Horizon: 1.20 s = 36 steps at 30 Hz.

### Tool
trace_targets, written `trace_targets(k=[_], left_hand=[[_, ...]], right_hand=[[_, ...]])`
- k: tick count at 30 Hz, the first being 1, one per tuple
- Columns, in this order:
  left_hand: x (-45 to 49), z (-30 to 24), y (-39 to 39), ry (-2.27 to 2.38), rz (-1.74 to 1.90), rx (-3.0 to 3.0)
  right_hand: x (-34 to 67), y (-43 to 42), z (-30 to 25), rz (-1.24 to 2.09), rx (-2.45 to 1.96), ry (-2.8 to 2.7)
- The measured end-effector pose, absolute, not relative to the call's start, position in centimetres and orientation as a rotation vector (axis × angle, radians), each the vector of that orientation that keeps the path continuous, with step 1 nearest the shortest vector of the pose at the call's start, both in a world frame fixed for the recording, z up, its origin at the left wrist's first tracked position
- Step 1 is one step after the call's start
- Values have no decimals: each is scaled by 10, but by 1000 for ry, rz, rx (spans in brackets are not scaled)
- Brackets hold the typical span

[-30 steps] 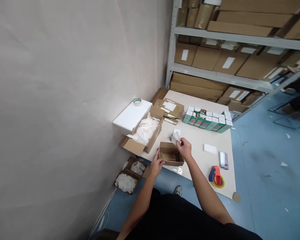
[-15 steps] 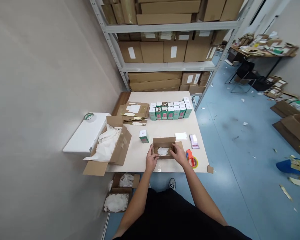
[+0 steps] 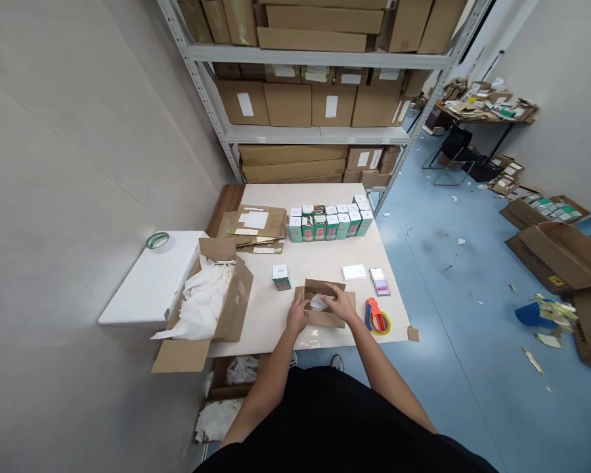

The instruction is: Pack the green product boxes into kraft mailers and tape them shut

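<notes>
A small open cardboard box (image 3: 325,318) sits near the front edge of the white table (image 3: 325,259), with white paper (image 3: 318,303) inside it. My left hand (image 3: 298,313) grips the box's left side. My right hand (image 3: 342,303) reaches over the top of the box with its fingers curled by the paper and the flaps. A single green and white carton (image 3: 281,276) stands just left of and behind the box.
A row of green cartons (image 3: 328,220) and flattened cardboard (image 3: 253,226) lie at the table's back. A tape dispenser (image 3: 377,318), a white card (image 3: 354,271) and a small stack of cards (image 3: 379,281) lie right of the box. A paper-filled carton (image 3: 211,305) stands left. Shelving (image 3: 315,135) is behind.
The view swung right from the wall to the table. My right hand took the white paper down into the small box and now lies over its top. The left hand stays on the box.
</notes>
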<state>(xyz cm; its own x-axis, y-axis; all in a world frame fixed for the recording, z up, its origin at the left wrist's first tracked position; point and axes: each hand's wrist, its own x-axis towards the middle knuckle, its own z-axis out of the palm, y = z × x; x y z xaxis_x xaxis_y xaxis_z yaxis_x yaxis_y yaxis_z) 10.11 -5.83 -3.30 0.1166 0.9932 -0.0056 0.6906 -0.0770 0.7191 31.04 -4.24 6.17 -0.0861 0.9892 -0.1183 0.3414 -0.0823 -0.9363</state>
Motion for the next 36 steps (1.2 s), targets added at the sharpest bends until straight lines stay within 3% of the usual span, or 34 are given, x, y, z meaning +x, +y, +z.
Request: trace_targets(k=[8,18,24,36], left_hand=[[26,-5,-14,1891,999,1608],[-38,1,42,2056,652,1260],[-54,-1,50,2100,552,1304],[-53,38,21,2043,1093,1324]], right_hand=[[205,29,51,1553,-1433,-1180],[100,41,10,1917,-1388,-944],[86,31,3,1926,-1426,-910],[142,31,36,1576,-1670,-859]])
